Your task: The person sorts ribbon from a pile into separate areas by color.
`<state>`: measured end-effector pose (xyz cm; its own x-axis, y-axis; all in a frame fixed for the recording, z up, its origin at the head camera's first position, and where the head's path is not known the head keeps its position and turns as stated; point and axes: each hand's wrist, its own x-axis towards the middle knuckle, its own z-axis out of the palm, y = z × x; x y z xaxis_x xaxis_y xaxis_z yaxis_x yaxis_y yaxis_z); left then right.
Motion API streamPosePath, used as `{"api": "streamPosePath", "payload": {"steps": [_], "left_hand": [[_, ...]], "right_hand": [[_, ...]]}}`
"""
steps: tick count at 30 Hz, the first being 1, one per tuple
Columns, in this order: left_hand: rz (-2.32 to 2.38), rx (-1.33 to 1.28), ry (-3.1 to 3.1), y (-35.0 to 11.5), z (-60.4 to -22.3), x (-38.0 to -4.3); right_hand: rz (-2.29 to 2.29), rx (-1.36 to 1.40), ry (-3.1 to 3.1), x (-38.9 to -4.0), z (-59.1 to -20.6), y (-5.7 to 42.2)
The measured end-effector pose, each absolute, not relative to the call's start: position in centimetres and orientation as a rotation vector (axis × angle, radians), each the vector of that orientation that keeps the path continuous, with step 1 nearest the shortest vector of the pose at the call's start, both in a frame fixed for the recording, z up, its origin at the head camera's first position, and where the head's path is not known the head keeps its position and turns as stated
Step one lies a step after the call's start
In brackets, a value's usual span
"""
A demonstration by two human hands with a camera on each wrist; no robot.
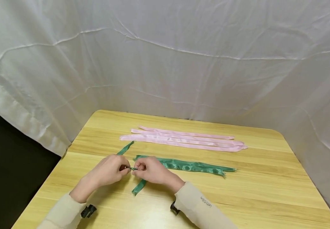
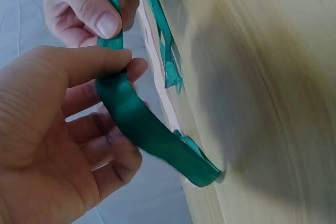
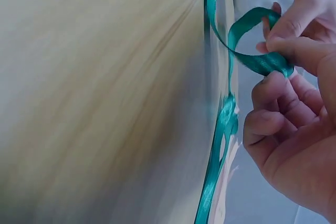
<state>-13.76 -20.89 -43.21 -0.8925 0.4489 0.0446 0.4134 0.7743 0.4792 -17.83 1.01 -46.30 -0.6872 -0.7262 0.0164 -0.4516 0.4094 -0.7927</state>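
Observation:
A green satin ribbon (image 2: 142,116) runs between both hands just above the wooden table. My left hand (image 1: 110,168) pinches it between thumb and index finger, the other fingers loosely bent. Close beside it, my right hand (image 1: 153,170) also pinches the ribbon with thumb and fingertips. One tail of the ribbon slants up behind the left hand; the other tail (image 1: 139,187) lies toward the near side. In the right wrist view the ribbon (image 3: 252,30) bends into a loop by the fingers. The short stretch between the fingertips is narrow and bunched in the head view.
More green ribbons (image 1: 193,166) lie flat to the right of the hands. Several pink ribbons (image 1: 182,140) stretch side by side farther back on the wooden table (image 1: 256,197). A white curtain (image 1: 165,73) hangs around the table's back and sides.

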Motion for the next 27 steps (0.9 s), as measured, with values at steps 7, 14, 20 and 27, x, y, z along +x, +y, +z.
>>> {"api": "streamPosePath", "payload": {"steps": [7, 14, 20, 27], "left_hand": [[0.737, 0.688, 2.907, -21.1, -43.1, -13.9], [0.806, 0.641, 2.860, -21.3, -42.7, -13.8], [0.881, 0.633, 2.818, -21.4, -42.7, -13.8], [0.860, 0.645, 2.835, -21.4, -42.9, -13.8]], "right_hand": [[-1.191, -0.939, 2.389, -18.0, -46.4, 2.9], [-1.146, -0.915, 2.400, -17.9, -46.4, 4.9], [-1.155, -0.885, 2.379, -18.0, -46.2, 6.6], [-1.195, -0.848, 2.373, -18.2, -46.1, 8.8]]}}
